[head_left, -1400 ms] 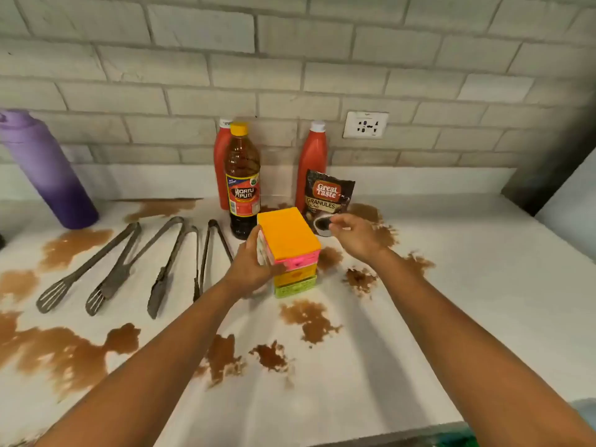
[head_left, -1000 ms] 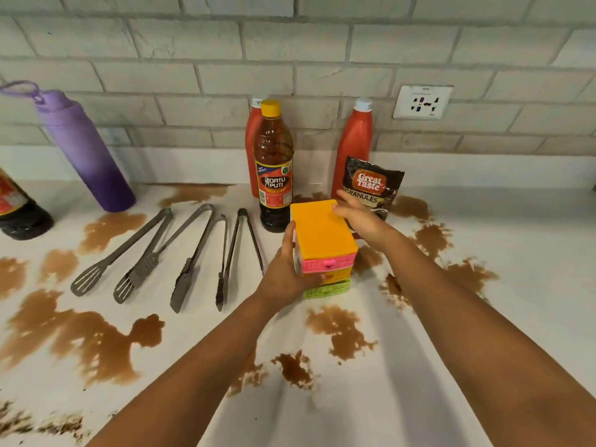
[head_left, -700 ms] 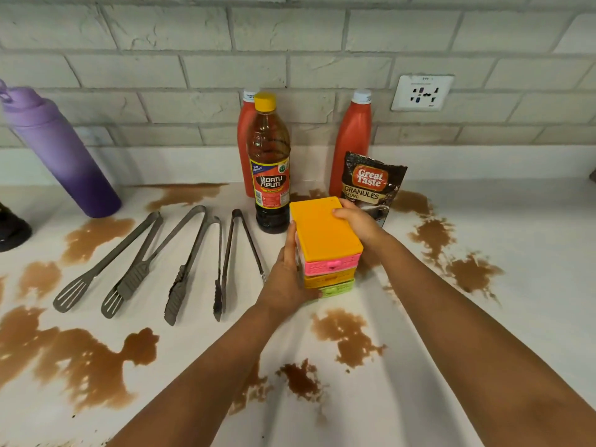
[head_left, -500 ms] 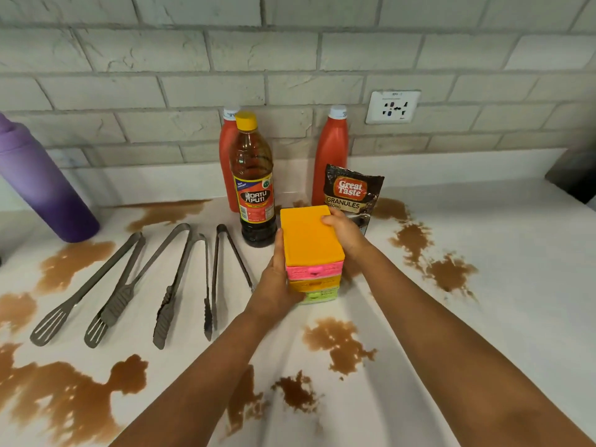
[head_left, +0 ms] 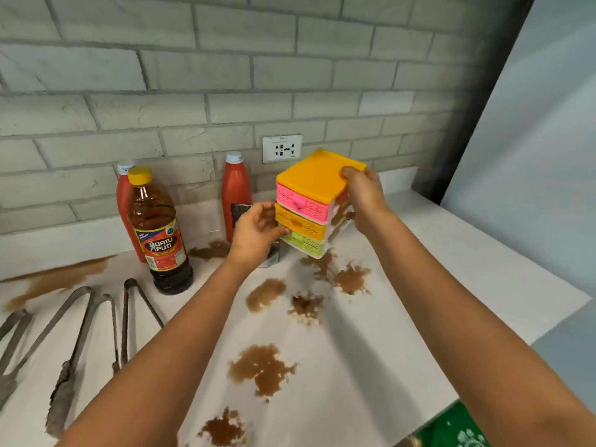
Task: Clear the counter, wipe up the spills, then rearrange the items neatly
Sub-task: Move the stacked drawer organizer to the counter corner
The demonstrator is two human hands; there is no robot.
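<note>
While my left hand (head_left: 258,227) and right hand (head_left: 362,196) grip the small plastic drawer box with orange lid (head_left: 314,201) lifted above the brown spills (head_left: 325,279), I am clearing the white counter (head_left: 451,269); next it needs a dry spot right of my hands.

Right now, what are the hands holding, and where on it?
Both hold the mini drawer organizer: left hand grips its lower front-left corner, right hand grips the orange top's right edge and side.

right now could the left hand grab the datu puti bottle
Probably not yet: the left hand holds the mini drawer unit. The Datu Puti bottle stands unobstructed just to its left, so freeing the hand should suffice.
</note>
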